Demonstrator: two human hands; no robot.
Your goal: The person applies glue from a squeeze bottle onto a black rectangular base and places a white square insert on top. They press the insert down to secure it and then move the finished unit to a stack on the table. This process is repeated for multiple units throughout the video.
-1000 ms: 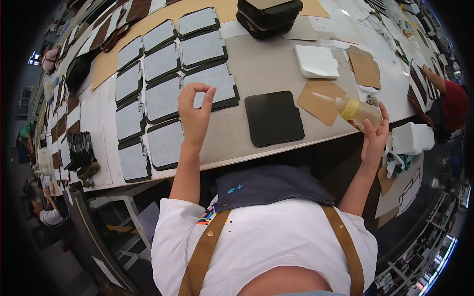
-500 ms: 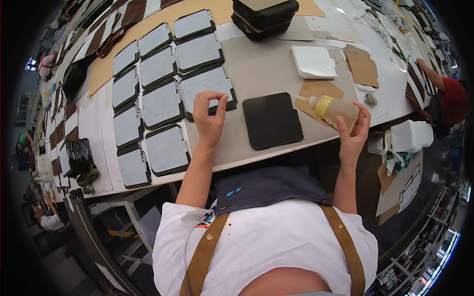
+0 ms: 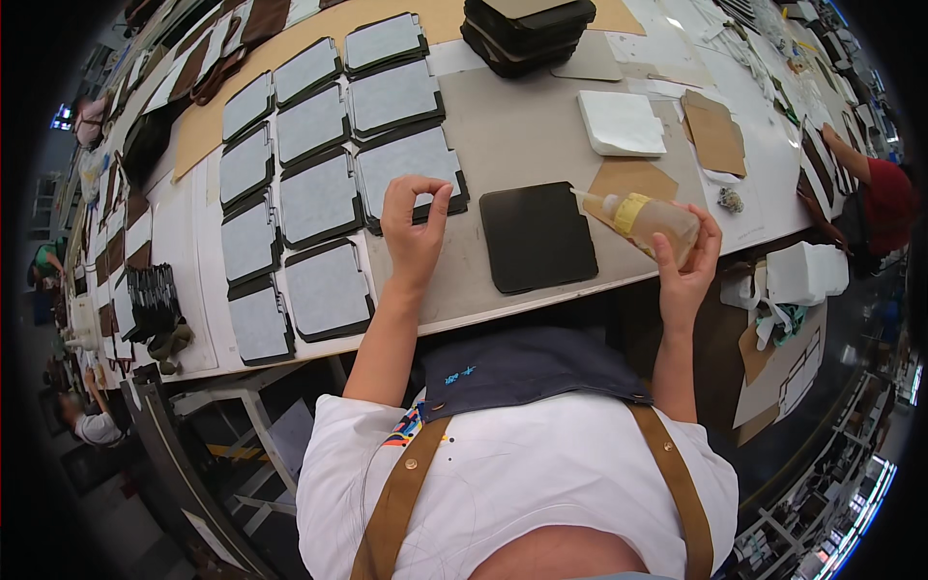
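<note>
My right hand (image 3: 688,269) grips a clear squeeze bottle (image 3: 646,217) with a yellow band, tilted so its nozzle points left toward a black square leather piece (image 3: 536,235) lying flat on the table (image 3: 522,126). My left hand (image 3: 414,227) hovers just left of that piece, fingers curled with thumb and forefinger pinched together, over the near edge of a grey-lined panel (image 3: 408,172). I see nothing between those fingers.
Rows of grey-lined dark panels (image 3: 309,184) cover the table's left half. A stack of black pieces (image 3: 527,29) stands at the back, with a white pad (image 3: 622,123) and brown card pieces (image 3: 713,132) to the right. A person in red (image 3: 884,203) works at far right.
My right hand has carried the bottle leftward, nearer the black piece, tipping its nozzle toward it. My left hand has drawn back from the grey panels and curled its fingers.
</note>
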